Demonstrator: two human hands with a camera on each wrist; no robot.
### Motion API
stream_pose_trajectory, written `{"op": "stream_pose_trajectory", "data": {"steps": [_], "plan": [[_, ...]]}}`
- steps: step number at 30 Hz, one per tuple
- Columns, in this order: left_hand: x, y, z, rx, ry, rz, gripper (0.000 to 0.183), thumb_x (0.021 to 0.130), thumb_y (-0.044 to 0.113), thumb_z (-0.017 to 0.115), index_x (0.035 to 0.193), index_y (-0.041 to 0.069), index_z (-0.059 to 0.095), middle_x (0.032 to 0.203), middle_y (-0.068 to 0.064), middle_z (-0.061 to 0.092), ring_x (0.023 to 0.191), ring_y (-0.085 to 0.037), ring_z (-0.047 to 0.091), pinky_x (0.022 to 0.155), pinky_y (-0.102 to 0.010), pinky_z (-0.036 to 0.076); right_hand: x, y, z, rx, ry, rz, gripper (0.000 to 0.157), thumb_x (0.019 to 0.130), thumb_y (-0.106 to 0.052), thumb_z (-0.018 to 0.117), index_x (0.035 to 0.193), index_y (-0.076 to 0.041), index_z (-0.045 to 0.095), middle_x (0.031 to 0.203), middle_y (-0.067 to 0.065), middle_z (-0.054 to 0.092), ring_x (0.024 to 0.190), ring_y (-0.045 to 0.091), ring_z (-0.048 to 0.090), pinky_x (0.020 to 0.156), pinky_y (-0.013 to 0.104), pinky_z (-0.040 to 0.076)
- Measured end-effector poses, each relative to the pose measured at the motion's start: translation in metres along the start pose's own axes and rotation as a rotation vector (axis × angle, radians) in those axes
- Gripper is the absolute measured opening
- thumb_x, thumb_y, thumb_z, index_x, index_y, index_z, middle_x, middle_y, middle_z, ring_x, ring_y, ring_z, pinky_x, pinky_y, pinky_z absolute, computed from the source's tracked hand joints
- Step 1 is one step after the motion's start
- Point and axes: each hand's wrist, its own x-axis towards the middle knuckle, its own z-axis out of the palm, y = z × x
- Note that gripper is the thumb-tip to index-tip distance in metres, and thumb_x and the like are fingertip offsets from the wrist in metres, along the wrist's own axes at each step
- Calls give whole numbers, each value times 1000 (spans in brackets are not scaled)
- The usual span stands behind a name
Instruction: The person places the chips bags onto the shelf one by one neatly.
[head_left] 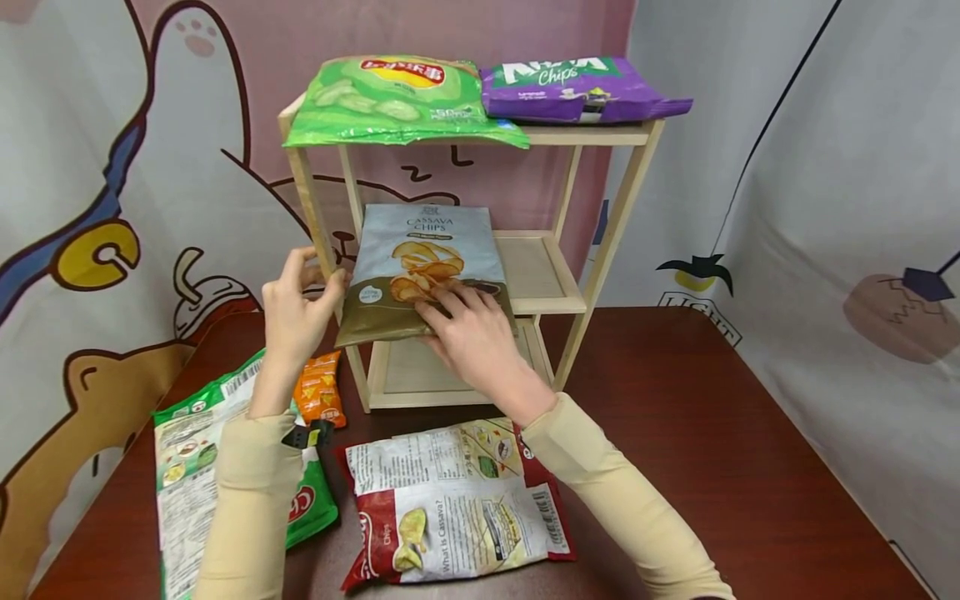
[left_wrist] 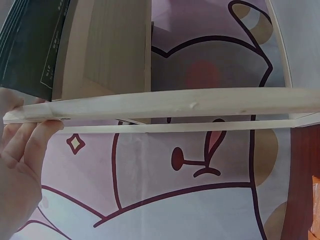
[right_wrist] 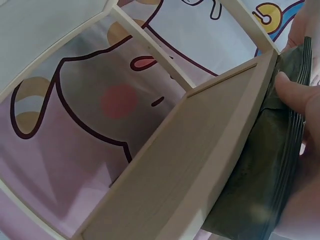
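Note:
A blue and olive cassava chips bag lies on the middle tier of a small wooden rack, its front end jutting past the tier's edge. My right hand grips that front end, fingers on top; in the right wrist view the thumb presses the bag's dark underside. With the left hand I hold the rack's left front post, beside the bag. In the left wrist view the fingers curl against the post.
On the rack's top lie a green chips bag and a purple chips bag. A red and white bag, a green and white bag and a small orange packet lie on the dark brown table.

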Motion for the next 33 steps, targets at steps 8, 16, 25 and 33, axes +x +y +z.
{"op": "stream_pose_trajectory", "data": {"steps": [8,16,25,33], "plan": [[1,-1,-1,-11,5,-14,28,86,8,64,111,-4,59,83,-22,73,65,30,47,60,0,38,-3,-2,3,-27,-21,-13,48,83,-46,67,124,-20,63,126,6,63,116,25,58,92,42,50],[2,-1,0,-10,-1,-12,28,87,9,64,112,-4,59,83,-22,73,65,30,47,59,-1,38,-12,3,6,21,-17,-58,53,81,-38,72,127,-15,58,133,9,58,124,29,52,102,45,43],[2,0,0,-12,2,-6,28,87,8,64,111,-4,59,84,-22,73,66,30,47,59,1,38,-29,1,10,157,242,-242,31,85,-11,68,116,-7,64,120,12,66,116,26,60,103,35,44],[0,0,0,-11,2,-3,27,87,8,64,111,-4,59,83,-22,73,66,31,46,59,0,38,-53,-8,13,127,252,-324,25,87,3,52,105,-7,65,132,18,57,125,29,53,106,34,42]]}}
